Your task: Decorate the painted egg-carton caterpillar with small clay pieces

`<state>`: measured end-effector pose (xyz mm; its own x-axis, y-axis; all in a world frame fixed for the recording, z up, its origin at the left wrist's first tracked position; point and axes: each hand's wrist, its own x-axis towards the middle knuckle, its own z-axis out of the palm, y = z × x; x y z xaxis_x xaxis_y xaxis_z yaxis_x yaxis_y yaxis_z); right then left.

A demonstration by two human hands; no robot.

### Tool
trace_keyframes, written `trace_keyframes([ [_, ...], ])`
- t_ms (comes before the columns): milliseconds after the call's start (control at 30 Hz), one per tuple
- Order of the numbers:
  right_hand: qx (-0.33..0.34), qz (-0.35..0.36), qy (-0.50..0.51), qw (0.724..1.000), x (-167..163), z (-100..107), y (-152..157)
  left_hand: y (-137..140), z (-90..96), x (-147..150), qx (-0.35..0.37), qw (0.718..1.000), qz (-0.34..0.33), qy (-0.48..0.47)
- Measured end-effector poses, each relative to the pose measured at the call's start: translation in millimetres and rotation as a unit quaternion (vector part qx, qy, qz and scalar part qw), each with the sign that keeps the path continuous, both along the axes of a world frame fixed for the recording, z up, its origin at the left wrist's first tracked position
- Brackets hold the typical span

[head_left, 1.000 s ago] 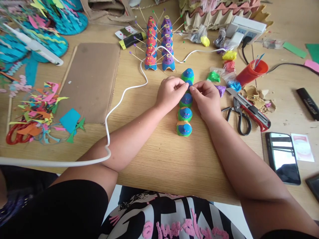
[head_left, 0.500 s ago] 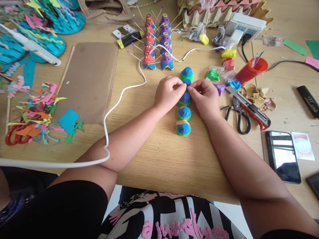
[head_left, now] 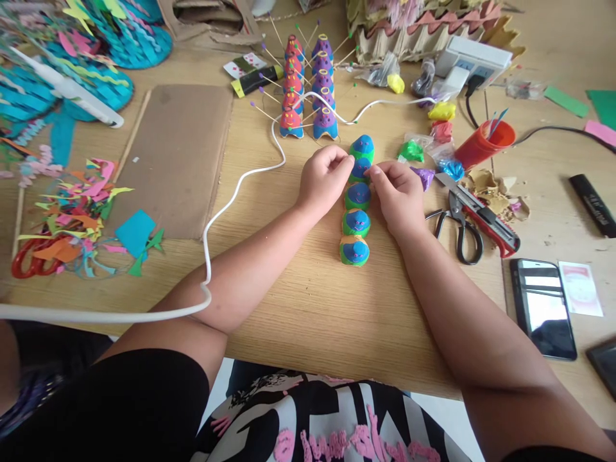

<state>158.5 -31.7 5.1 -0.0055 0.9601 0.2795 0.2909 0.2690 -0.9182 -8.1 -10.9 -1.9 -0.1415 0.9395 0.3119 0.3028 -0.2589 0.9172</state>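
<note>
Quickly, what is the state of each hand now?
Left hand: pinched closed beside the blue-green figures; contents cannot be told.
Right hand: pinched closed, opposite side; contents cannot be told.

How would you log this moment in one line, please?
left hand: beside second-farthest blue-green bump | right hand: at its other side | box cutter: on table

Left hand (head_left: pixel 326 176) and right hand (head_left: pixel 398 196) flank blue-green domes (head_left: pixel 357 196).
</note>
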Motion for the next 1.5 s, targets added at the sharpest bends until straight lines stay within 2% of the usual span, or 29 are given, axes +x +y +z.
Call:
trace_keyframes([
  [167,0.003,-0.009,-0.027,1.0,1,6,-4,-1,2.1,1,-0.005,0.999,0.002,-0.034],
  [600,-0.052,0.014,0.004,0.999,1,15,-10,-8,13.1,2,-0.061,0.993,0.003,-0.097],
  [900,-0.067,0.015,0.007,0.998,3,17,-11,-5,12.4,0,-0.039,0.99,0.021,-0.132],
  [1000,-0.069,0.016,0.009,0.997,3,16,-10,-4,14.7,-3,-0.014,0.995,0.027,-0.096],
  [1100,-0.068,0.017,0.009,0.997,3,15,-9,-6,19.5,-6,-0.021,0.998,0.028,-0.048],
  [1200,-0.065,0.019,0.01,0.998,3,15,-9,-13,26.4,-12,-0.024,1.0,-0.009,0.007],
  [1267,-0.063,0.02,0.009,0.998,3,16,-9,-18,30.5,-19,0.002,0.996,-0.043,0.072],
  [1333,-0.06,0.019,0.007,0.998,3,15,-8,-22,32.5,-29,0.037,0.978,-0.089,0.184],
  [1400,-0.055,0.02,0.009,0.998,3,15,-8,-25,31.5,-37,0.073,0.95,-0.104,0.284],
  [1500,-0.054,0.022,0.009,0.998,3,14,-9,-25,25.9,-44,0.092,0.923,-0.139,0.348],
])
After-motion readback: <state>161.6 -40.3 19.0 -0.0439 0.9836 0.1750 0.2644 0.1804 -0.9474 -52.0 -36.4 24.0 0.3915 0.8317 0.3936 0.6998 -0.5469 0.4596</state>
